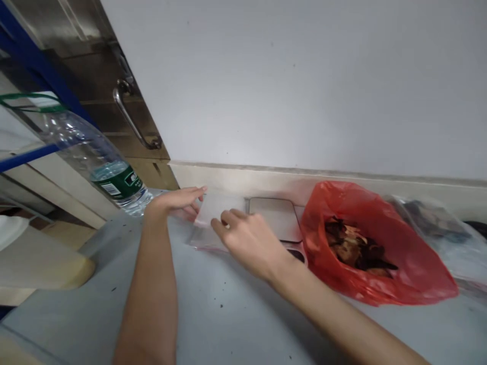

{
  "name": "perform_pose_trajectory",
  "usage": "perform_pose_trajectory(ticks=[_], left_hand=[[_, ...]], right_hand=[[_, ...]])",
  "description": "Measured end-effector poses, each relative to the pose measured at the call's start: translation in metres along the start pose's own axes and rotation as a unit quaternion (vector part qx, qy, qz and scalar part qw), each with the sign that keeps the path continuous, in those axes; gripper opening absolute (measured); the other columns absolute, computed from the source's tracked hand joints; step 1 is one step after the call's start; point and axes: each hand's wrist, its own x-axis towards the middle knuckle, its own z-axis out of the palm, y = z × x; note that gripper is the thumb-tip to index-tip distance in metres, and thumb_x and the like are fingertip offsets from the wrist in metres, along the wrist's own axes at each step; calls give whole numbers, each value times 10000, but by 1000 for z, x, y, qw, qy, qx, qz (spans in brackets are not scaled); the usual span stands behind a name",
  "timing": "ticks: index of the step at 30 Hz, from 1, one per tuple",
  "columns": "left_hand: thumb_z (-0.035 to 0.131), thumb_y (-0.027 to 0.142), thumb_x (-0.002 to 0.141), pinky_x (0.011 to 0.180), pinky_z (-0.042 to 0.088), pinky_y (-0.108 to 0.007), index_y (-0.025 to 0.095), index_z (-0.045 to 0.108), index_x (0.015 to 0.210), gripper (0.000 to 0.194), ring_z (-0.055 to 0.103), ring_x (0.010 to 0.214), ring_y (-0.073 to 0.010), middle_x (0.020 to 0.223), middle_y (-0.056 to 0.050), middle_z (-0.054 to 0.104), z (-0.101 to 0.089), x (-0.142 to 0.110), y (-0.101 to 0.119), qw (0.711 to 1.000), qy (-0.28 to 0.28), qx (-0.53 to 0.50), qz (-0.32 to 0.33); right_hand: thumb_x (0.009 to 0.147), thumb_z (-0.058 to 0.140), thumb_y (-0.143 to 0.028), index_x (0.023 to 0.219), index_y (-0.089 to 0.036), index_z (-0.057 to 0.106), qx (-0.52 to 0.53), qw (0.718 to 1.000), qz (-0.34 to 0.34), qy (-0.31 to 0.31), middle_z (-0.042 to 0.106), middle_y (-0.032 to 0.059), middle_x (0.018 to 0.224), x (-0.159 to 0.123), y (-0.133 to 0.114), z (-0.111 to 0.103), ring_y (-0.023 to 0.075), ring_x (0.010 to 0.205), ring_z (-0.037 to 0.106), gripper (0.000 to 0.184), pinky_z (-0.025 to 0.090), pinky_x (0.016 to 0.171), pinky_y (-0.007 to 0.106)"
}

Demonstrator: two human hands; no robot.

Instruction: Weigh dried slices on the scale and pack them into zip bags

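Observation:
A small stack of clear plastic bags [211, 235] lies on the grey table by the wall. At its left edge is my left hand [184, 200], fingers stretched out and partly apart, touching or very near the plastic. My right hand [247, 235] reaches over the stack from the right, its fingers curled and pinched on the top plastic bag [218, 205], which looks slightly lifted. Just right of the bags sits a flat scale [274, 215] with a silver plate; my right wrist partly covers its dark display [297, 254].
A red plastic bag [319, 248] stands open beside the scale, with dried brown pieces [352, 248] inside. Behind it lies a clear bag [437, 223] of dark contents. A large water bottle [114, 177] and a whitish container [41, 258] stand at the left. The wall [304, 91] rises behind.

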Motion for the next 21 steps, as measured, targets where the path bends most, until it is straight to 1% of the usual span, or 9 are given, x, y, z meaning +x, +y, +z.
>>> perform_pose_trajectory(ticks=[2,4,6,10,12,14,16,18,21], left_hand=[[828,648,583,648,573,-321,242,545,712,511,722,673,-247,623,-32,694,4,3,-6,998,-55,15,-7],[876,575,523,678,578,-316,244,508,695,524,706,667,-220,638,-28,703,8,9,-10,996,-79,31,0],[904,448,489,641,550,-290,244,480,662,501,659,614,-191,577,17,650,10,18,-12,996,-73,55,16],[836,210,480,568,403,-231,237,461,610,398,547,596,-154,508,101,454,16,32,-5,988,-41,113,100],[792,207,528,586,386,-232,232,521,640,294,539,635,-151,559,91,476,24,35,2,979,-54,131,144],[782,241,558,594,399,-239,233,619,720,230,549,639,-154,617,77,543,34,37,8,971,-87,155,163],[801,283,559,592,415,-247,242,686,833,301,555,619,-155,669,73,587,43,39,11,964,-103,187,161],[805,330,583,611,437,-253,258,708,983,418,573,623,-161,728,66,620,51,40,11,958,-95,222,152],[810,389,606,695,492,-282,276,679,1204,622,656,763,-215,928,7,702,56,38,15,947,-81,279,140]], right_hand=[[984,465,-40,1126,-144,755,10,997,-23,-68,755,154,1012,8,-12,13,249,960,706,339,481,628,303],[1016,485,-127,1133,-165,764,40,994,-22,-102,749,151,1044,10,-17,25,262,1006,706,305,520,686,318],[1028,490,-180,1189,-195,759,63,991,-8,-118,737,146,1092,9,-17,33,272,1045,701,313,544,729,333],[1002,395,-51,1311,-228,716,64,987,13,-146,712,146,1141,4,-13,37,271,1082,693,480,560,776,344],[996,380,-40,1322,-223,712,69,986,14,-150,704,153,1138,4,-13,36,282,1098,685,499,566,801,357],[995,383,-40,1335,-216,706,76,986,15,-149,700,157,1140,3,-14,36,293,1110,678,501,569,835,376],[987,391,-30,1349,-198,698,80,986,15,-145,698,166,1150,2,-15,37,300,1116,675,504,567,870,396],[972,428,-24,1329,-165,707,87,986,9,-140,705,175,1148,-2,-14,36,304,1115,675,474,561,894,408],[966,515,-61,1176,-141,772,135,980,-17,-147,727,158,1126,-16,-5,26,282,1059,694,342,553,882,381]])
